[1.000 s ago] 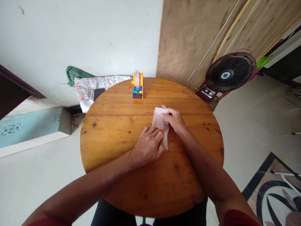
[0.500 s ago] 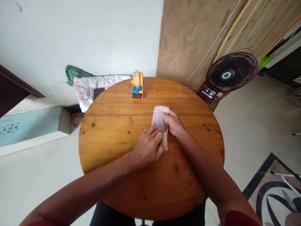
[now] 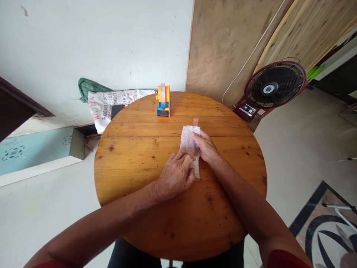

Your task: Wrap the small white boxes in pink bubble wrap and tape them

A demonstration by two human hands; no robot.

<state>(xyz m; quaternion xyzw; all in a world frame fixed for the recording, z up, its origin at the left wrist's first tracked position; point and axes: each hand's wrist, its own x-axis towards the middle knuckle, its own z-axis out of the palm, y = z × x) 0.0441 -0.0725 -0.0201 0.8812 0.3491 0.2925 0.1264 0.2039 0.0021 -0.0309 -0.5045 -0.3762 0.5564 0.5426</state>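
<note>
A folded piece of bubble wrap (image 3: 189,137), whitish and see-through, lies on the round wooden table (image 3: 131,163) in front of me. My right hand (image 3: 207,146) grips its right edge, thumb on top and fingers underneath. My left hand (image 3: 177,173) lies across the lower part with bent fingers pinching the wrap, and a loose end shows below them. Past the far edge of the wrap sticks out a short brownish strip (image 3: 195,122), perhaps tape. Whatever may be inside the wrap cannot be made out.
An orange and blue tape dispenser (image 3: 163,101) with a roll of tape stands near the table's far edge. A dark red fan (image 3: 269,89) is beyond the table on the right. Behind the table at left lie a printed white sack (image 3: 97,111) and a green bag (image 3: 90,87).
The short brownish strip now shows beyond the wrap's far edge, where none was visible before. Both hands keep nearly the same place; the left fingers have shifted slightly.
</note>
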